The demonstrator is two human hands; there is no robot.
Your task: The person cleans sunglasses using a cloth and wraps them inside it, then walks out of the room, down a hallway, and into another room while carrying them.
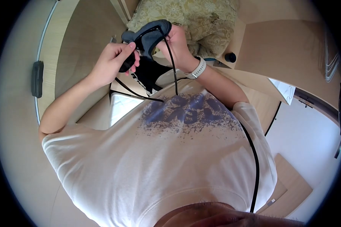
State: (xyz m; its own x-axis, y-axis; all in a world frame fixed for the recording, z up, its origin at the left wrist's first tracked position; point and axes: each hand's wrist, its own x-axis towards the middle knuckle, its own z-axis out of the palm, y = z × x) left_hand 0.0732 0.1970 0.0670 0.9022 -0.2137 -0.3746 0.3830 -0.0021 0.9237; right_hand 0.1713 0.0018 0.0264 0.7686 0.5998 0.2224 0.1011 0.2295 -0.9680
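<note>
A pair of black-framed sunglasses [171, 56] is held up in front of my chest, its two long temples pointing back toward my white shirt. My left hand [115, 58] grips the dark lens side of the frame, thumb on top and fingers curled beneath. A grey-blue cloth [149, 34] is folded around the other side of the frame. My right hand [175, 43], with a white-strapped watch [197, 68] on its wrist, is closed on that cloth. Some right fingers are hidden behind the cloth.
Beyond my hands lies yellowish floral-patterned fabric [212, 26]. A small black round object [230, 57] sits beside it. Pale wooden panels [280, 41] stand at the right, a round-edged brown panel [87, 41] at the left. A black cable [255, 162] runs down over my shirt.
</note>
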